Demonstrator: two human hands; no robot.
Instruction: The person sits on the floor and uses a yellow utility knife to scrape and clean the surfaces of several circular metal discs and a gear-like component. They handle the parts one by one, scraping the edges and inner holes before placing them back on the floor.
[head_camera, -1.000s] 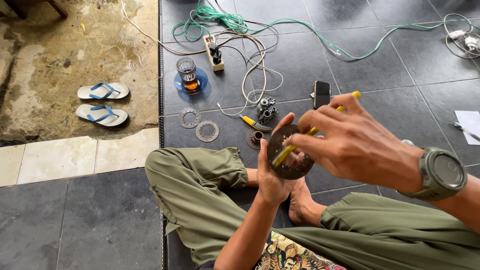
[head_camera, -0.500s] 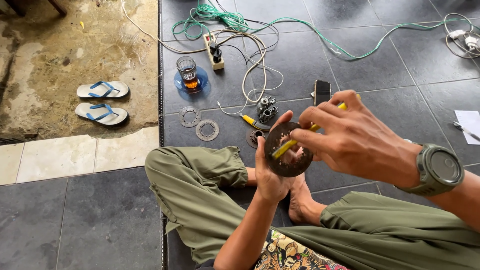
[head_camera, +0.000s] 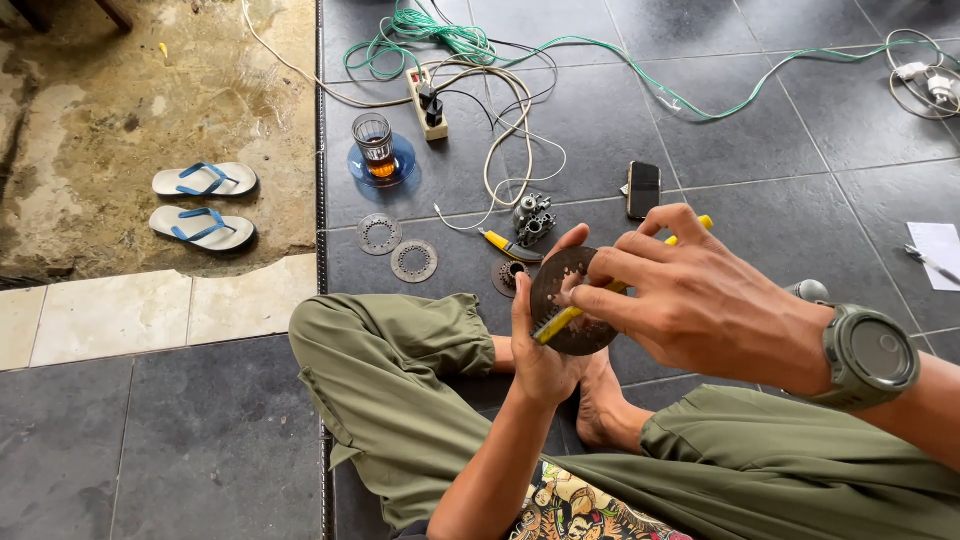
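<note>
Left hand (head_camera: 545, 350) grips dark toothed metal disc (head_camera: 572, 300) (round, flat).

Held disc (head_camera: 570, 300): dull dark metal, worn matt face. Tool (head_camera: 600, 295) across it: glossy yellow plastic. Floor tiles (head_camera: 720, 140): dark slate-look, faint sheen. Trousers (head_camera: 400, 400): matt olive cloth. Floor rings (head_camera: 413, 261): grey bare metal.

Phone (head_camera: 643, 188) right of glass (head_camera: 373, 143), sandals (head_camera: 203, 202) left
</note>
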